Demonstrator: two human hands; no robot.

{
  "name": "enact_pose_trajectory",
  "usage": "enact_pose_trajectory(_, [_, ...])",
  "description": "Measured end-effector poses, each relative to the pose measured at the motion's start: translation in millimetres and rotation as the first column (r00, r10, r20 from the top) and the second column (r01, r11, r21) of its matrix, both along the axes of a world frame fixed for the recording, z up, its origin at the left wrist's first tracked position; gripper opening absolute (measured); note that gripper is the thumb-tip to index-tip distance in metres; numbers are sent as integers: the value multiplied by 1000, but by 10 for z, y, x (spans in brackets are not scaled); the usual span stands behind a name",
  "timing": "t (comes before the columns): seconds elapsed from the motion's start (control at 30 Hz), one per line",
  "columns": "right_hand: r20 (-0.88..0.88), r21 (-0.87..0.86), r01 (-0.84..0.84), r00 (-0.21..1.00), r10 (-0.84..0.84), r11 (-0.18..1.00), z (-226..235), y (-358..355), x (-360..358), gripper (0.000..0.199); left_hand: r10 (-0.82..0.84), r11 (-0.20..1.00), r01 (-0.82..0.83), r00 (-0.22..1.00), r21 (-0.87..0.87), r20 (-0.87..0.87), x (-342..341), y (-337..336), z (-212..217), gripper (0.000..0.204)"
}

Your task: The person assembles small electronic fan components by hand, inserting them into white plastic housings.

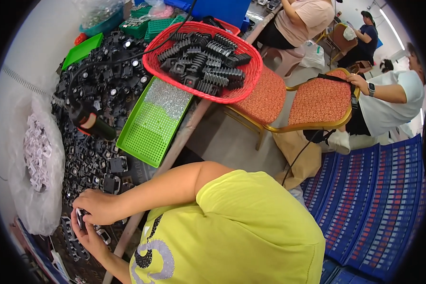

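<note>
Cluttered bench [42, 75], hands [97, 208] on black part [80, 218]

Quick tally of what's around: one red basket [244, 71], heaped with black ribbed parts [208, 59], too many to count. Green trays: I get one big perforated tray [149, 125], one flat tray [83, 49] further back, plus a couple of smaller green ones [149, 24] stacked at the top, so four-ish. One black electric screwdriver [92, 124] lying on the pile. The small black housings [104, 90] on the table are way past counting, easily dozens. One clear bag of white bits [38, 154]. One orange padded chair [288, 97]. Three other people in the background. Stacked blue crates [374, 199], number unclear. Two hands [97, 206] [87, 239].
</note>
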State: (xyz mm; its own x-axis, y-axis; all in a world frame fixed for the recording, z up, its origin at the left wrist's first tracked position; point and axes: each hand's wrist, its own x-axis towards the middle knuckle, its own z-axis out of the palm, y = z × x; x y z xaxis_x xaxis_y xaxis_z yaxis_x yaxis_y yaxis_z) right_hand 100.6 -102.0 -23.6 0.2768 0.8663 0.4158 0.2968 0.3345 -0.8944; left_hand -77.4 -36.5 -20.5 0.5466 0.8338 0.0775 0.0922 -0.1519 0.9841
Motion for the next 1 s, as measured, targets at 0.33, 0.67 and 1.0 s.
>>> enact_pose_trajectory(0.33, [44, -317, -172, 980, 195, 933, 141, -266, 691, 42, 171, 983, -150, 958, 107, -231, -524, -87, 65, 46])
enact_pose_trajectory(0.67, [545, -236, -325, 736, 402, 916, 205, -168, 523, 48, 413, 798, -170, 853, 578, -319, -312, -579, -28, 27])
enact_pose_trajectory(1.0, [768, -303, -458, 402, 499, 836, 76, 347, 305, 43, 513, 570, 6, 778, 821, -362, -358, -572, -411, 31])
